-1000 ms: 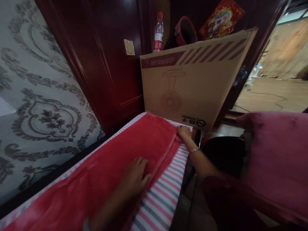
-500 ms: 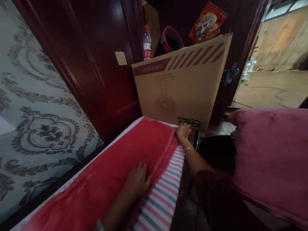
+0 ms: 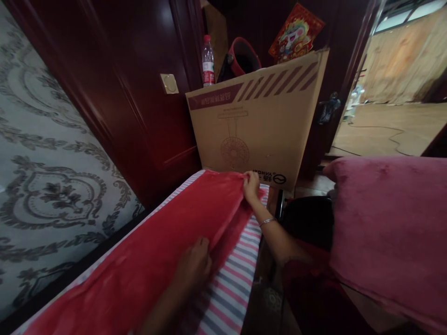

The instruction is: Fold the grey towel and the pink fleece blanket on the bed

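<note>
A folded red plush cloth [image 3: 174,218] lies lengthwise over a striped sheet [image 3: 232,279] of white, pink and grey. My right hand [image 3: 251,187], with a bracelet on its wrist, pinches the far right corner of the cloth's upper layer and holds it slightly raised. Nearer to me, my left hand [image 3: 193,265] is closed at the same layer's right edge, its fingers curled round the fabric. Between the two hands that edge stands lifted off the lower layer. The left fingertips are partly hidden.
A large cardboard box [image 3: 254,125] stands at the far end, with a plastic bottle [image 3: 208,65] and a red-rimmed object [image 3: 242,56] behind its top edge. To the right is a pink plush-covered surface [image 3: 387,232]. A dark red panelled wall [image 3: 139,93] borders the left.
My right hand has moved left and closed on the cloth's corner, lifting it. My left hand has gone from lying spread on the cloth to gripping its edge. The view has shifted slightly.
</note>
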Available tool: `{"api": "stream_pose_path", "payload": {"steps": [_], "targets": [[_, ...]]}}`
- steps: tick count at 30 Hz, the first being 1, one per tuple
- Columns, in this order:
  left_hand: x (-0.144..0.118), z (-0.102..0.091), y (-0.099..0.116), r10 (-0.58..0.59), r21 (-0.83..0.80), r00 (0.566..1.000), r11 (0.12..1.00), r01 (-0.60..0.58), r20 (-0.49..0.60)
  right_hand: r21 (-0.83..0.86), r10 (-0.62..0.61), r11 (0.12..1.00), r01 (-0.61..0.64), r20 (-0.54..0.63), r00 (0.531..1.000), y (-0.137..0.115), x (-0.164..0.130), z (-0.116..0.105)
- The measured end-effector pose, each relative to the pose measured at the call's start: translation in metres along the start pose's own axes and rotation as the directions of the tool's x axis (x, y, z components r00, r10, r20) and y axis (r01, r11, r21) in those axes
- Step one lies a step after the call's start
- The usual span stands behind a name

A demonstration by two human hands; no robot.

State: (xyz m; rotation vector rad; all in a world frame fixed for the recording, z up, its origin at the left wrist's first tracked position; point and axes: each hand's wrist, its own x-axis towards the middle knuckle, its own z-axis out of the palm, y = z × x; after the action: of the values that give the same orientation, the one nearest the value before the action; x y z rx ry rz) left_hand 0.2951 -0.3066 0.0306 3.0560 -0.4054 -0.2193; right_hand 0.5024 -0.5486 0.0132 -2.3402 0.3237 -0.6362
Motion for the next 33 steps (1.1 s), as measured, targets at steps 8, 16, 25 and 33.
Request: {"api": "stream_pose_path", "payload": {"steps": [8,16,25,33], "targets": [[-0.006,0.003,-0.008,-0.025,-0.025,1.000,0.999,0.025,0.012,-0.059,0.022,0.998,-0.019,0.048,0.999,0.038,-0.032,0.011],[-0.008,-0.005,-0.004,0.000,0.046,0.998,0.999,-0.004,0.067,-0.076,-0.011,0.997,0.013,0.020,1.000,0.049,-0.030,0.008],[-0.019,0.000,0.000,0.016,0.034,0.995,0.999,-0.020,0.101,-0.172,0.136,0.976,-0.134,0.000,0.991,0.059,-0.030,-0.003],[-0.021,0.013,0.006,0.068,0.188,0.997,0.979,-0.073,0.034,-0.217,0.214,0.954,-0.207,0.009,0.977,0.062,-0.014,-0.008]]}}
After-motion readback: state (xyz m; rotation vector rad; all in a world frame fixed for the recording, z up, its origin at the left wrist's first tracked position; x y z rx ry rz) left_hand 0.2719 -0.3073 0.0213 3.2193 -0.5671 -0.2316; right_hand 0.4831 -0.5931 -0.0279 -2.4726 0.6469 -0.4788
